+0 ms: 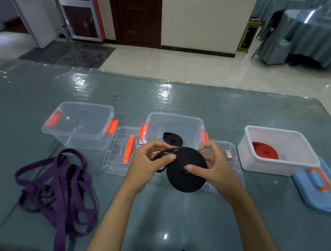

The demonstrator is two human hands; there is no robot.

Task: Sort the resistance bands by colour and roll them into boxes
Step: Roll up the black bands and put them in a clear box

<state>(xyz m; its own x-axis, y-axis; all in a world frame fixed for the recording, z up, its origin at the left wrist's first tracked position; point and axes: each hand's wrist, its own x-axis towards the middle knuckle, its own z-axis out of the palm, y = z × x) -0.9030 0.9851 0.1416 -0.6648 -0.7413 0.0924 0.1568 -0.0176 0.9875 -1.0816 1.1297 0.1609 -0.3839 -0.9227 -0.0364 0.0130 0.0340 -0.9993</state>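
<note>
I hold a large black band roll (184, 169) above the table, in front of the middle clear box (173, 124). My right hand (215, 167) grips the roll, thumb on its centre hole. Between thumb and fingers, my left hand (149, 160) pinches the roll's loose black tail at its upper left edge. A smaller black roll (172, 139) lies inside the middle box. The white box (277, 165) on the right holds a red roll (265, 150). The left clear box (75, 135) is empty. Loose purple bands (59, 188) lie tangled at the left.
Two clear lids (115, 161) (231, 163) lie flat beside the middle box, the left one with an orange handle. A blue lid (323, 191) with an orange handle lies at the right edge. The table (172, 222) has a glossy teal cover.
</note>
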